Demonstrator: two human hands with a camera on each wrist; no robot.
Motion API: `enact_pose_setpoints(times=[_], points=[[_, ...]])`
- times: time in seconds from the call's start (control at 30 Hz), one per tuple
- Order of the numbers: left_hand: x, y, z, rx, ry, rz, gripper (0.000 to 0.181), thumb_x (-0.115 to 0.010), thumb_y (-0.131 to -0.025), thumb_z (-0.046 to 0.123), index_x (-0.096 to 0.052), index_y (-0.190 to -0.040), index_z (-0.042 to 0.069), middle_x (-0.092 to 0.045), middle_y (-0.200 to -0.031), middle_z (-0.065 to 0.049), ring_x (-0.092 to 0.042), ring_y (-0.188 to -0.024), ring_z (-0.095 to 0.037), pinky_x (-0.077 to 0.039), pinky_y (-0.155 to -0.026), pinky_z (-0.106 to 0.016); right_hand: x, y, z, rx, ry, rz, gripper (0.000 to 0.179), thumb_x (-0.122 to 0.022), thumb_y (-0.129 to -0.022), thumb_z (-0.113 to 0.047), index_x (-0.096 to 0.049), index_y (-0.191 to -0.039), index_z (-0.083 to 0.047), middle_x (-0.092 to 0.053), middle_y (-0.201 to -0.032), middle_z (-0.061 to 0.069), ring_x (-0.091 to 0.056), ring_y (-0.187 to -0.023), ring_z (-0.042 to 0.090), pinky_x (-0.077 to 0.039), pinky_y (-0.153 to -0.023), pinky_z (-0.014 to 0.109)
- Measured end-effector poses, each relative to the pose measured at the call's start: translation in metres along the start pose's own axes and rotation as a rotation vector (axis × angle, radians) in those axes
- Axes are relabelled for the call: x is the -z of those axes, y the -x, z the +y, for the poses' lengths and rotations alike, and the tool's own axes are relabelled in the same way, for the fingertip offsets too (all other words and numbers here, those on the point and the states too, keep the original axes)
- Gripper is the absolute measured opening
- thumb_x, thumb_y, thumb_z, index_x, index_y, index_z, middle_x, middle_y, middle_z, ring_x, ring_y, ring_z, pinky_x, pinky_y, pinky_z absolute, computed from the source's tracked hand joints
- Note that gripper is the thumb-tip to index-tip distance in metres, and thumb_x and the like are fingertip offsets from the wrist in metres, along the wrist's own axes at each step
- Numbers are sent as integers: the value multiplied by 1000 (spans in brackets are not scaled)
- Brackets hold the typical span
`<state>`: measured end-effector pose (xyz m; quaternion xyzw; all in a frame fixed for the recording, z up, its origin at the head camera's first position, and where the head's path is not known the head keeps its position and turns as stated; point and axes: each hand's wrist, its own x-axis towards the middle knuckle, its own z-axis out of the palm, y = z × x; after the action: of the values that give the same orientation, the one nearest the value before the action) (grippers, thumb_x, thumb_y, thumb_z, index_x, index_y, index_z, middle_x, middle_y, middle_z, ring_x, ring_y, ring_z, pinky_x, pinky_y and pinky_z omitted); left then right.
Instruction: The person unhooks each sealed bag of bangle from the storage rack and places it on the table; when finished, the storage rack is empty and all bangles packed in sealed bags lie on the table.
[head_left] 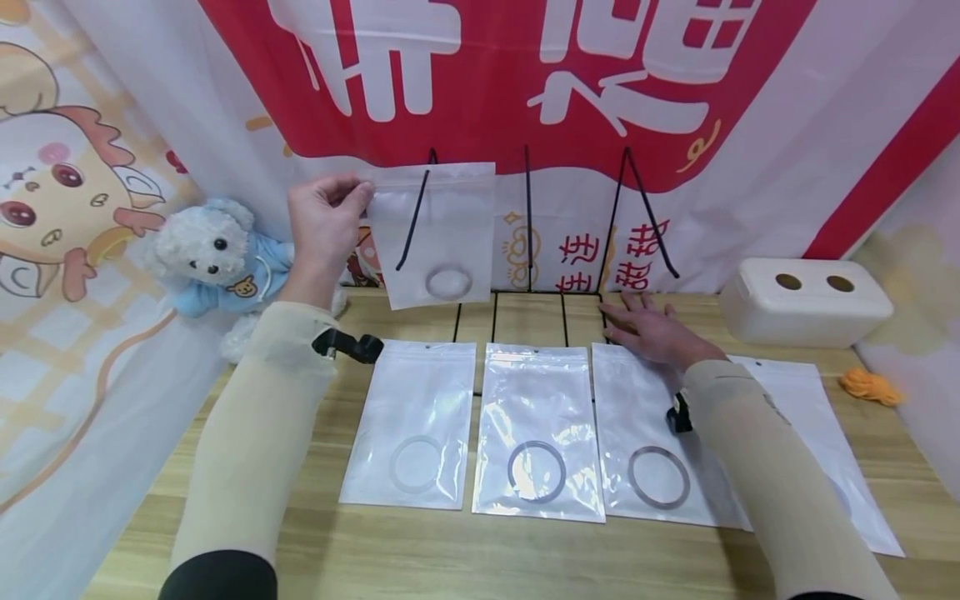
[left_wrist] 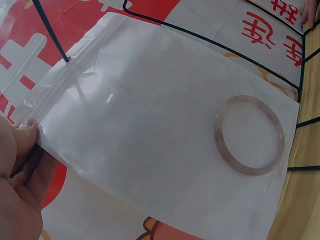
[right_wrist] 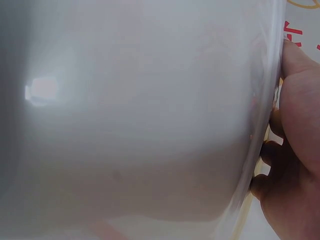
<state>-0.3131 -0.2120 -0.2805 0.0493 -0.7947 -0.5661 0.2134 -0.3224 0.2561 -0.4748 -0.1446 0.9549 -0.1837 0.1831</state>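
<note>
My left hand (head_left: 330, 217) pinches the upper left corner of a zip bag (head_left: 431, 225) that holds a pinkish bangle (left_wrist: 249, 135). A black hook arm (head_left: 412, 221) of a wire display rack (head_left: 528, 217) passes in front of the bag, near its top; in the left wrist view a hook tip (left_wrist: 66, 59) meets the bag's zip strip. My right hand (head_left: 648, 329) lies with fingers spread at the rack's base, just above a flat bag (head_left: 630, 400) with a dark bangle. The right wrist view is mostly filled by a blurred white bag (right_wrist: 140, 110).
More bags with bangles lie in a row: one at left (head_left: 420, 392), one in the middle (head_left: 536, 400), one under my right forearm (head_left: 795, 400). A plush toy (head_left: 217, 250) sits at left. A white box (head_left: 810, 312) and an orange bundle (head_left: 870, 387) are at right.
</note>
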Motion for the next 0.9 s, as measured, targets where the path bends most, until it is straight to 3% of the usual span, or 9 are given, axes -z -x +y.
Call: enact_pose_setpoints(times=[0.43, 0.67, 0.9], points=[[12, 15, -1, 32, 21, -20, 33, -77, -100, 33, -80, -129, 17, -77, -131, -7, -72, -114, -16, -58, -106, -25, 1, 2, 0, 8, 4, 3, 69, -43, -113, -58, -27, -173, -26, 6, -181, 23, 19, -164, 53, 16, -124, 78], [17, 22, -3, -15, 55, -14, 31, -79, -99, 30, -82, -126, 14, -79, -123, -6, -72, -107, -13, -60, -100, -22, -1, 0, 2, 13, 11, 3, 69, -41, -113, -60, -26, -173, -28, 6, -181, 21, 19, -164, 53, 16, -124, 79], [20, 27, -5, -50, 85, -14, 25, -81, -98, 24, -84, -119, 10, -81, -107, 2, -72, -94, -12, -61, -88, -18, -1, 0, 2, 13, 1, 0, 69, -42, -114, -58, -26, -173, -27, 7, -181, 22, 20, -164, 52, 17, -124, 79]])
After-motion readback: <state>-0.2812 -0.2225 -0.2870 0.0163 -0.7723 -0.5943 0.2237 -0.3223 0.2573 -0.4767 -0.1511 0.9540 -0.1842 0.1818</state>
